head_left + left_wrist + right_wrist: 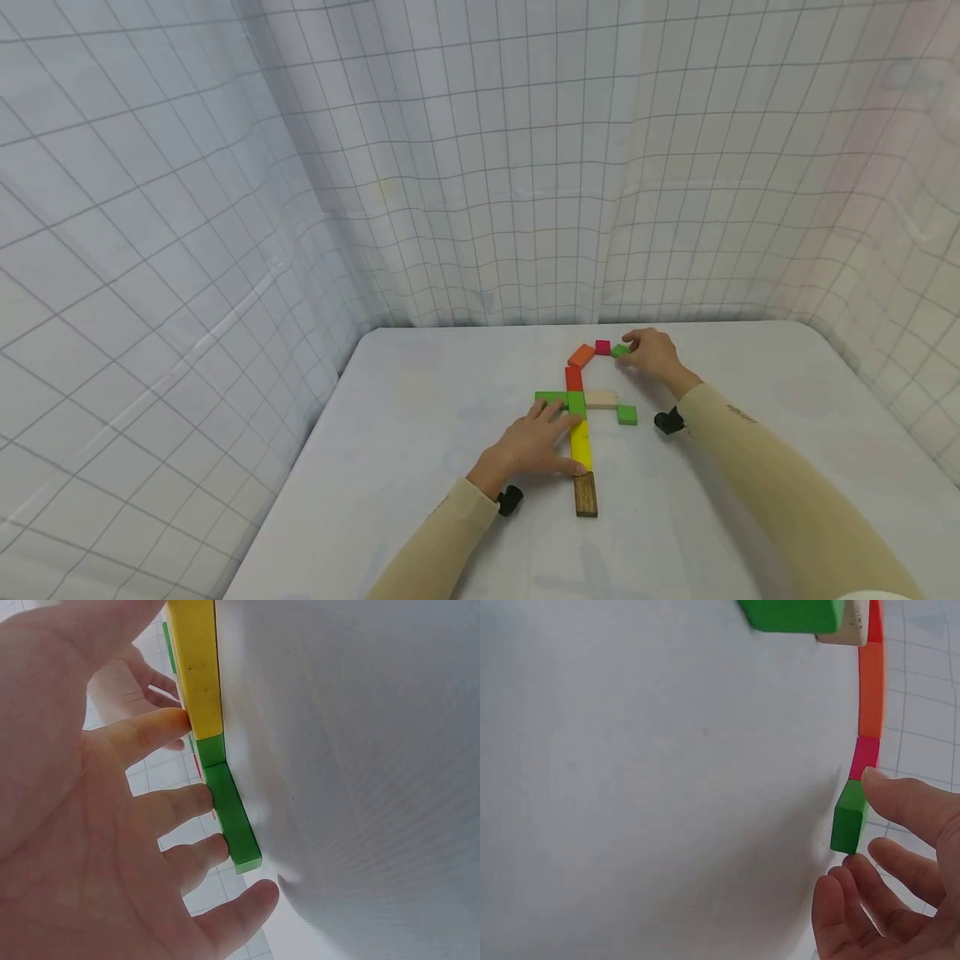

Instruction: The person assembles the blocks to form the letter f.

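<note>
My left hand lies spread beside the column of blocks, its thumb by the joint of the yellow block and the brown wooden block. In the left wrist view its fingertips are at the yellow block and the long green block. At the far end my right hand holds a small green block between thumb and fingertips. That block meets a pink block, which follows an orange block and a red block in a curve.
A pale wooden block extends rightward from the column, with a green square block at its end. All lie on a white-covered table. White grid-patterned curtains surround it at the back and sides.
</note>
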